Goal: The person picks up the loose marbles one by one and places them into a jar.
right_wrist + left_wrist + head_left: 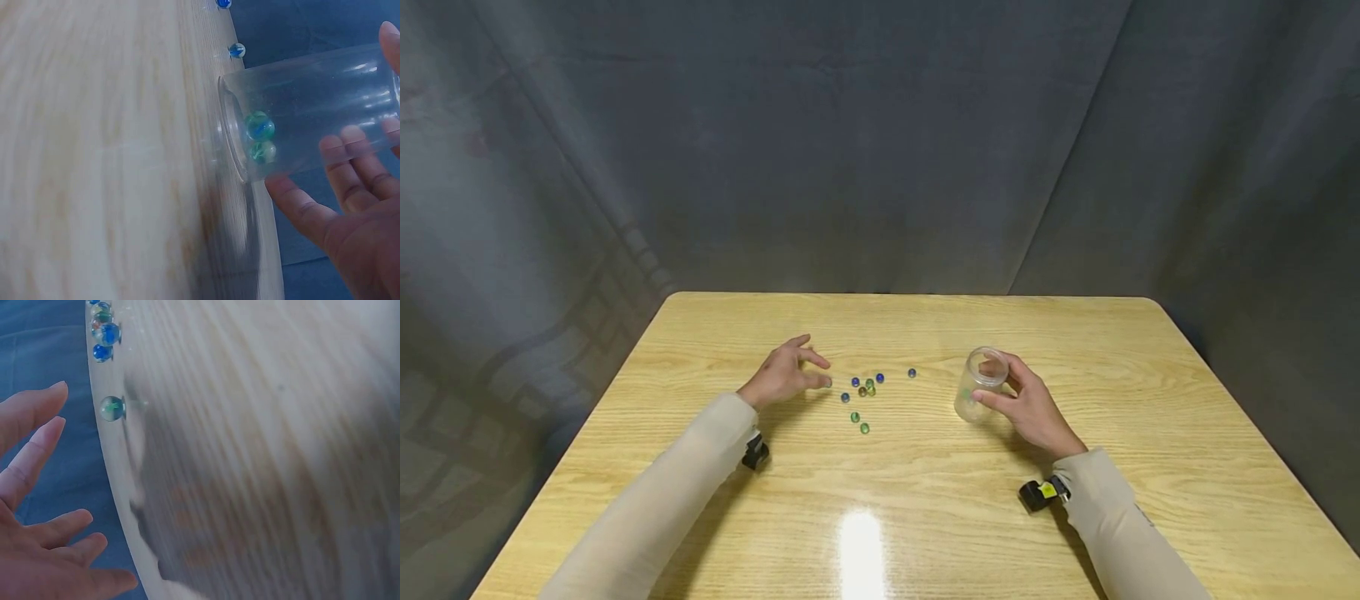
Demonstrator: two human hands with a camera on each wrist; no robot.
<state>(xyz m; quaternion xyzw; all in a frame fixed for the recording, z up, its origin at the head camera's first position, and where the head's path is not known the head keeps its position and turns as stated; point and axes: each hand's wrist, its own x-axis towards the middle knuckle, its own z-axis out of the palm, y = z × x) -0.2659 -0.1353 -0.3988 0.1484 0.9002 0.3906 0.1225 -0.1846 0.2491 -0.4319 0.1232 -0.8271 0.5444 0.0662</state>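
Note:
My left hand (784, 375) hovers over the table at the left of a loose group of glass marbles (862, 392), its fingers spread and apart from them. In the left wrist view a greenish marble (112, 408) lies nearest to its fingertips, and nothing is between them. The right hand (1033, 408) grips a clear, lidless plastic jar (967, 407) from its right side, thumb in front and fingers behind. That jar stands upright on the table. Green and blue-green marbles (260, 128) lie on its bottom in the right wrist view.
A single blue marble (912, 373) sits between the group and the jar. The wooden table (775, 533) has rounded far corners, with a dark grey curtain (880, 167) behind it. Black wrist cameras (1036, 496) are strapped at both cuffs.

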